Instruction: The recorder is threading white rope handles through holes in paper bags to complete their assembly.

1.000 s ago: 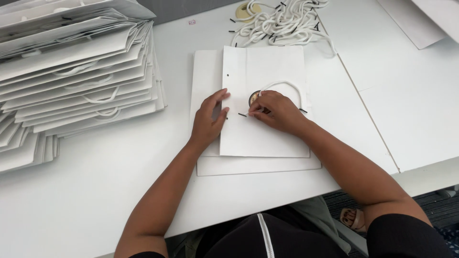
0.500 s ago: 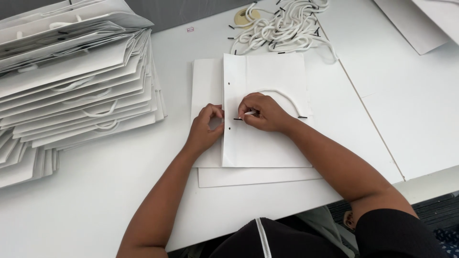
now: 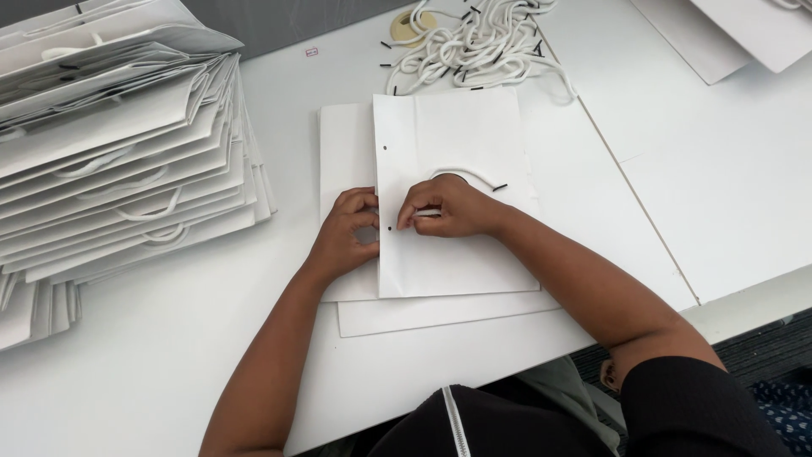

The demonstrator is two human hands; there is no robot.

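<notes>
A flat white paper bag [image 3: 457,135] lies on top of two other flat bags on the white table [image 3: 152,355]. It has two small punched holes near its left edge. My right hand [image 3: 444,207] pinches one end of a white cord handle [image 3: 482,175] beside the lower hole; the cord arcs behind the hand and ends in a black tip. My left hand [image 3: 342,230] grips the bag's left edge at that hole, fingers curled under the paper.
A tall fanned stack of finished white bags with cord handles [image 3: 110,144] fills the left side. A heap of loose white cords with black tips [image 3: 478,38] lies at the top centre. More flat white sheets [image 3: 727,34] sit at the top right. The table's edge runs at the lower right.
Both hands have slid left to the bag's lower hole. My left hand has gone from lying flat on the paper to gripping its edge, and the right has brought the cord end to the hole.
</notes>
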